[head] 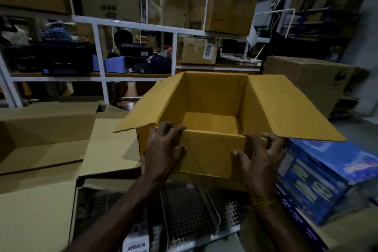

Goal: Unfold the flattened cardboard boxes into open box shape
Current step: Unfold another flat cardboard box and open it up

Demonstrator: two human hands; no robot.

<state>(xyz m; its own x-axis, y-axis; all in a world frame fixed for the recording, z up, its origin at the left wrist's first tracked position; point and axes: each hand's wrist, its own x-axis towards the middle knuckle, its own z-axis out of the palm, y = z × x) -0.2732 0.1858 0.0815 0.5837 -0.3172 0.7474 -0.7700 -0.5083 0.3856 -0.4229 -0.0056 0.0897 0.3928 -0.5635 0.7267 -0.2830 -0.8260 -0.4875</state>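
From the head camera, the yellow box (212,108) stood open at centre, its flaps spread toward ten and three o'clock; our left hand (163,149) and right hand (259,155) curled over the near flap (210,153), gripping it; we judged it best to press that flap evenly outward along its crease, keeping the walls square.

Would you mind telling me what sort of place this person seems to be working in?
Most likely a warehouse or packing room. White metal shelving carries stacked cardboard cartons, flattened cardboard lies at the left, and both hands grip the near flap of an opened yellow box.
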